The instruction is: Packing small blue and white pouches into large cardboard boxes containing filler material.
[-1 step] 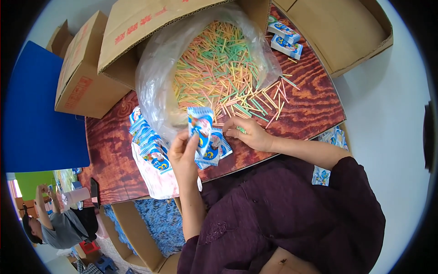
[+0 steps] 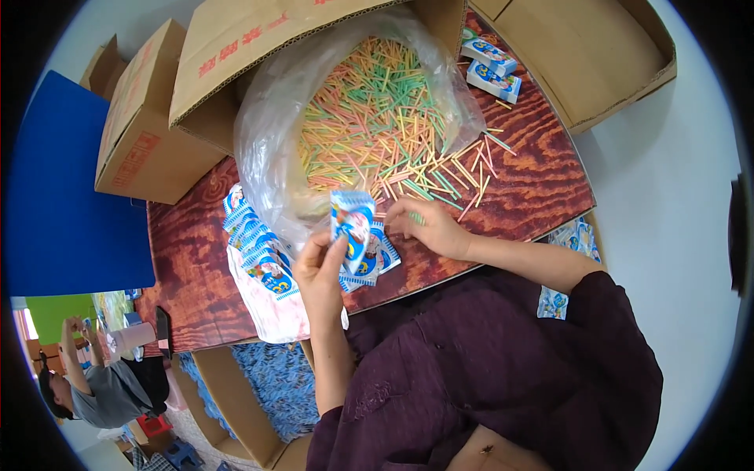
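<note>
My left hand (image 2: 320,271) pinches a small blue-and-white sachet (image 2: 353,228) between thumb and fingers, holding it upright over the table edge. Under it lie a few more flat sachets (image 2: 383,251) of the same kind. Just right of these is my right hand (image 2: 433,229), its fingers curled; a bit of green, seemingly short sticks (image 2: 416,219), shows within them. Beyond both hands, a clear plastic bag (image 2: 271,141) lies open, with a heap of thin pink, yellow and green sticks (image 2: 377,118) spilling from its mouth.
Overlapping sachets (image 2: 255,243) lie on a white cloth-like sheet (image 2: 263,314) at left. A cardboard box (image 2: 236,47) surrounds the bag; another box (image 2: 133,118) stands left. Small printed boxes (image 2: 493,81) sit far right on the red-brown table (image 2: 542,173). Another person (image 2: 110,385) works at lower left.
The sachet in my left hand has shifted slightly right and down, and the hand with it. My right hand has barely moved.
</note>
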